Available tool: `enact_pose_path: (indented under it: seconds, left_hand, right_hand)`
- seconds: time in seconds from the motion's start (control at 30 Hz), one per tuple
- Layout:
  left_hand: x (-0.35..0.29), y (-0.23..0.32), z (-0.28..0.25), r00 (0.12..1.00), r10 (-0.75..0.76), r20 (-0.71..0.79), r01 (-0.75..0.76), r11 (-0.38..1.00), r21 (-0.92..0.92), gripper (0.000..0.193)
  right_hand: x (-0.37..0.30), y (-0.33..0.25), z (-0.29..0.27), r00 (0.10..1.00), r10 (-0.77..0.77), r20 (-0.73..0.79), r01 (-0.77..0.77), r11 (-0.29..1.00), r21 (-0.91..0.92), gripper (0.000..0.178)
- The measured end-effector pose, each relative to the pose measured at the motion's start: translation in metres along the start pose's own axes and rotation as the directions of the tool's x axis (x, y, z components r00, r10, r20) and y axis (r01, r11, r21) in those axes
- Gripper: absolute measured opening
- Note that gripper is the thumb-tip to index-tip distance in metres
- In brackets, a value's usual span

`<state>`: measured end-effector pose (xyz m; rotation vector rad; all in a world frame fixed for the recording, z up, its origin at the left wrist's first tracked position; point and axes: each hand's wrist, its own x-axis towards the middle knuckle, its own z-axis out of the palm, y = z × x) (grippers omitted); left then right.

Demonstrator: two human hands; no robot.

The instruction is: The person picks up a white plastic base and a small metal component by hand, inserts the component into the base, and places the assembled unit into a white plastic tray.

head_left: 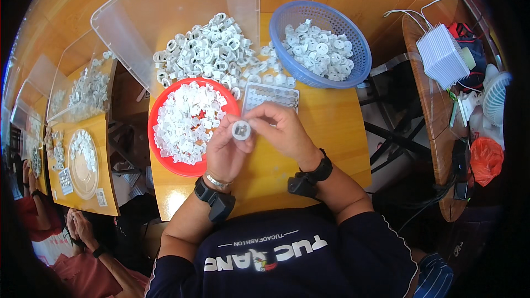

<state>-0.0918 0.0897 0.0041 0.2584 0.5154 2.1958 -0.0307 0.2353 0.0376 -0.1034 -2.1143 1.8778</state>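
A small white round plastic part (241,130) with a dark slotted centre is held up between my two hands, above the table's middle. My left hand (227,152) is closed on it, thumb and fingers around its rim. From the other side, my right hand (287,135) pinches at its right upper edge; whether a second small piece is between those fingertips is hidden. Beside my left hand sits a red round tray (158,142) filled with small white plastic pieces (185,124). Just beyond my fingers lies a clear compartment tray (271,96) with rows of small pieces.
A pile of white round parts (207,49) lies at the back, before a clear plastic bin (130,38). A blue basket (361,58) of white parts stands back right on the yellow table (337,132). Right is a side table with a fan (497,96). Other people's hands (81,226) are at left.
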Motion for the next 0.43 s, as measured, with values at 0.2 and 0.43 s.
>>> enact_pose_path:
  seconds: [0.2,0.43]
  left_hand:
    - [0.000,0.001,-0.004,1.000,0.011,-0.009,-0.011,0.999,-0.030,0.019]
    - [0.000,0.000,-0.008,0.999,-0.038,-0.003,0.037,0.995,-0.088,0.021]
  right_hand:
    - [0.002,-0.007,-0.007,0.996,-0.033,0.078,0.037,0.998,-0.053,0.013]
    - [0.004,-0.007,-0.012,0.986,-0.098,0.136,0.120,0.980,-0.161,0.014]
